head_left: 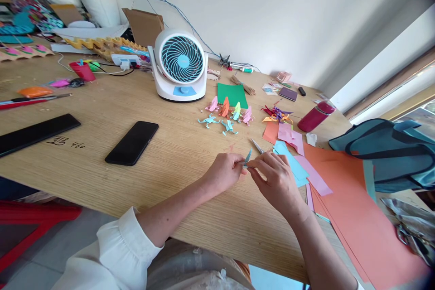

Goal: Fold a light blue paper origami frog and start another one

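Between my two hands is a small light blue folded paper piece (248, 157), its pointed end sticking up. My left hand (227, 170) pinches it from the left, thumb and forefinger closed. From the right, the fingertips of my right hand (273, 176) grip its lower part. Scissors (257, 146) lie just behind my right hand, their handles hidden by it. Farther back stand several small folded paper figures in pink, orange (224, 107), yellow-green and light blue (208, 120). Light blue paper strips (294, 165) lie right of my right hand.
A white fan (181, 65) stands at the back. A black phone (132, 143) lies to the left. Green paper (232, 95) is behind the figures. On the right are a magenta bottle (316, 115), large orange sheets (360, 217) and a teal bag (377, 154).
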